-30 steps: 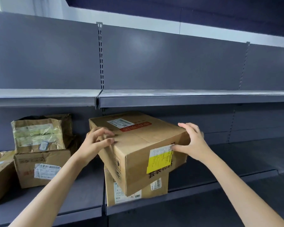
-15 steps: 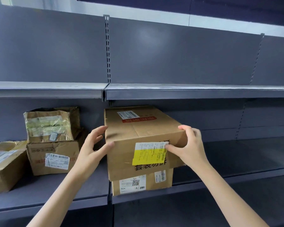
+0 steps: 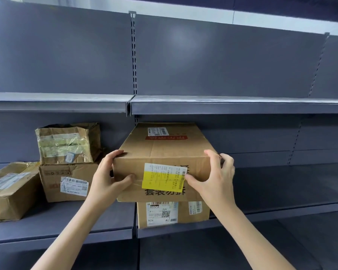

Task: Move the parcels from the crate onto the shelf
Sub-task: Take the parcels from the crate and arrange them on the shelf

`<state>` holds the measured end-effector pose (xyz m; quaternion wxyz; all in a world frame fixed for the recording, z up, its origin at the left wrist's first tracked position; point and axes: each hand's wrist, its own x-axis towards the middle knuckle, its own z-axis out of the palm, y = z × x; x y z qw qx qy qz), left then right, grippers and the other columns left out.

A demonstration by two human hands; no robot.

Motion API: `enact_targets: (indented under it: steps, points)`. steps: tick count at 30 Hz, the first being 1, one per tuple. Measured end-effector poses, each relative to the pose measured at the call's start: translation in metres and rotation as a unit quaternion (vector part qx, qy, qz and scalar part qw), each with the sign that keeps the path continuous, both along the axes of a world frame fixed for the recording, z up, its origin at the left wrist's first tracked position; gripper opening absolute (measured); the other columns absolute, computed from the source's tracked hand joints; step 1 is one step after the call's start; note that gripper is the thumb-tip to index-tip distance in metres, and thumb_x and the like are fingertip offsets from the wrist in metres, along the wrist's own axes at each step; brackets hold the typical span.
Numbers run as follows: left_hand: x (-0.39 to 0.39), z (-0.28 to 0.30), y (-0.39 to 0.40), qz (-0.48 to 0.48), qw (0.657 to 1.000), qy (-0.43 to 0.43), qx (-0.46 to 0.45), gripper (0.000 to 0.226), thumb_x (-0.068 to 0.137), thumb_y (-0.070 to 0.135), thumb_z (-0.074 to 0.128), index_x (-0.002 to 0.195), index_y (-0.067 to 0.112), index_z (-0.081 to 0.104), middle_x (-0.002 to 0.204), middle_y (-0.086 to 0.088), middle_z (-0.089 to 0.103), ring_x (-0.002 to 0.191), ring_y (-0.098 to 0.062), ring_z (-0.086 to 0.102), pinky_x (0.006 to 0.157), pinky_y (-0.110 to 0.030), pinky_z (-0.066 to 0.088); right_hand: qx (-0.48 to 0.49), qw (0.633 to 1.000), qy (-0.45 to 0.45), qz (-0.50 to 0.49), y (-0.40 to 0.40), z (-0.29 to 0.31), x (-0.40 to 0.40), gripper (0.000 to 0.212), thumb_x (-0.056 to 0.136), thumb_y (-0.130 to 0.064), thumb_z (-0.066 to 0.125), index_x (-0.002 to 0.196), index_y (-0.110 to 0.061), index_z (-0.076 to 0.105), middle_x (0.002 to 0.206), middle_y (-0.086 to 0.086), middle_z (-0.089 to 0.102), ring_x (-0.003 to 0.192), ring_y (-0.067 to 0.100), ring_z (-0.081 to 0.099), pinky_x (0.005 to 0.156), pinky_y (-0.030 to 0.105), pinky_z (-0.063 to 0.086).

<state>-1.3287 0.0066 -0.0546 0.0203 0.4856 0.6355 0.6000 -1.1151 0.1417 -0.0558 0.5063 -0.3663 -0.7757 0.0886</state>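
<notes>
A large brown cardboard parcel (image 3: 164, 149) with a yellow-and-white label on its front lies on top of a smaller labelled parcel (image 3: 191, 213) on the grey middle shelf (image 3: 281, 191). My left hand (image 3: 107, 178) grips its front left corner, fingers over the top edge and thumb on the front. My right hand (image 3: 217, 176) grips the front right corner the same way. The parcel now sits square to the shelf front. The crate is out of view.
To the left stand two stacked parcels, a crumpled taped one (image 3: 66, 143) on a labelled box (image 3: 68, 182), and another box (image 3: 10, 190) at the far left. The upper shelf (image 3: 222, 104) hangs just above the held parcel. The shelf to the right is bare.
The large parcel has turned from a skewed angle to square with the shelf and slid back over the lower box. Both hands shifted to its front corners.
</notes>
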Motion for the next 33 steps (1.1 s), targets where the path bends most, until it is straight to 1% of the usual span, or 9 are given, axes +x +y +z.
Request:
enact_targets:
  steps: [6, 8, 11, 15, 20, 23, 26, 30, 33]
  points:
    - [-0.009, 0.002, 0.017, 0.023, 0.999, 0.026, -0.006, 0.063, 0.055, 0.04, 0.067, 0.11, 0.053, 0.04, 0.117, 0.008, 0.053, 0.103, -0.02, 0.053, 0.081, -0.038, 0.052, -0.014, 0.996, 0.031, 0.081, 0.028, 0.0, -0.003, 0.072, 0.063, -0.029, 0.082, 0.126, -0.022, 0.047, 0.133, 0.007, 0.027, 0.122, 0.018, 0.03, 0.095, 0.026, 0.032]
    - [-0.011, 0.002, 0.027, 0.029, 0.999, 0.034, -0.002, 0.064, 0.059, 0.03, 0.068, 0.117, 0.041, 0.041, 0.12, 0.006, 0.051, 0.105, -0.017, 0.051, 0.081, -0.027, 0.049, -0.036, 0.993, 0.044, 0.103, 0.038, 0.002, -0.007, 0.071, 0.064, -0.026, 0.082, 0.125, -0.024, 0.047, 0.133, 0.003, 0.025, 0.122, 0.014, 0.028, 0.097, 0.026, 0.031]
    - [-0.01, 0.003, 0.039, 0.036, 0.998, 0.045, 0.001, 0.067, 0.061, 0.025, 0.07, 0.123, 0.03, 0.045, 0.122, 0.003, 0.048, 0.101, 0.002, 0.047, 0.076, -0.005, 0.039, -0.049, 0.992, 0.05, 0.104, 0.052, 0.004, -0.01, 0.07, 0.064, -0.024, 0.082, 0.124, -0.024, 0.047, 0.134, 0.002, 0.024, 0.12, 0.011, 0.028, 0.096, 0.026, 0.032]
    - [-0.006, 0.002, 0.05, 0.046, 0.997, 0.061, 0.003, 0.066, 0.069, 0.007, 0.076, 0.125, 0.022, 0.046, 0.125, 0.0, 0.045, 0.099, 0.012, 0.041, 0.072, 0.003, 0.034, -0.045, 0.993, 0.046, 0.101, 0.066, 0.005, -0.006, 0.07, 0.063, -0.024, 0.083, 0.124, -0.022, 0.047, 0.134, 0.005, 0.027, 0.121, 0.015, 0.032, 0.094, 0.027, 0.036]
    - [-0.001, 0.002, 0.056, 0.048, 0.997, 0.067, 0.004, 0.064, 0.068, 0.007, 0.076, 0.123, 0.023, 0.047, 0.124, 0.002, 0.043, 0.099, 0.011, 0.042, 0.073, 0.003, 0.035, -0.045, 0.993, 0.044, 0.102, 0.074, 0.005, -0.003, 0.069, 0.063, -0.022, 0.083, 0.123, -0.021, 0.048, 0.134, 0.004, 0.028, 0.114, 0.009, 0.03, 0.091, 0.026, 0.036]
    - [0.003, 0.003, 0.059, 0.04, 0.997, 0.064, 0.001, 0.066, 0.065, 0.016, 0.075, 0.124, 0.021, 0.047, 0.125, 0.001, 0.041, 0.1, 0.01, 0.042, 0.073, 0.003, 0.035, -0.048, 0.993, 0.046, 0.1, 0.081, 0.005, 0.0, 0.07, 0.063, -0.022, 0.083, 0.123, -0.02, 0.048, 0.135, 0.007, 0.028, 0.116, 0.012, 0.033, 0.093, 0.026, 0.037]
    - [0.006, 0.001, 0.06, 0.045, 0.997, 0.059, 0.003, 0.065, 0.069, 0.008, 0.075, 0.125, 0.021, 0.046, 0.125, 0.002, 0.04, 0.098, 0.005, 0.044, 0.072, 0.003, 0.036, -0.047, 0.992, 0.047, 0.104, 0.083, 0.003, -0.001, 0.07, 0.063, -0.022, 0.083, 0.123, -0.02, 0.048, 0.135, 0.007, 0.028, 0.121, 0.018, 0.035, 0.093, 0.026, 0.037]
    - [0.007, 0.002, 0.059, 0.041, 0.998, 0.051, 0.005, 0.064, 0.069, 0.007, 0.074, 0.122, 0.027, 0.045, 0.127, 0.002, 0.039, 0.104, -0.008, 0.044, 0.079, -0.009, 0.04, -0.054, 0.991, 0.05, 0.108, 0.083, 0.002, -0.002, 0.07, 0.064, -0.023, 0.082, 0.125, -0.022, 0.046, 0.136, 0.007, 0.025, 0.124, 0.021, 0.034, 0.093, 0.026, 0.038]
    - [0.007, 0.002, 0.058, 0.038, 0.998, 0.052, 0.004, 0.064, 0.068, 0.009, 0.075, 0.12, 0.03, 0.044, 0.126, 0.002, 0.04, 0.102, -0.005, 0.044, 0.082, -0.016, 0.041, -0.062, 0.991, 0.053, 0.11, 0.081, 0.002, -0.002, 0.07, 0.066, -0.024, 0.081, 0.125, -0.023, 0.044, 0.137, 0.006, 0.024, 0.125, 0.021, 0.033, 0.093, 0.026, 0.038]
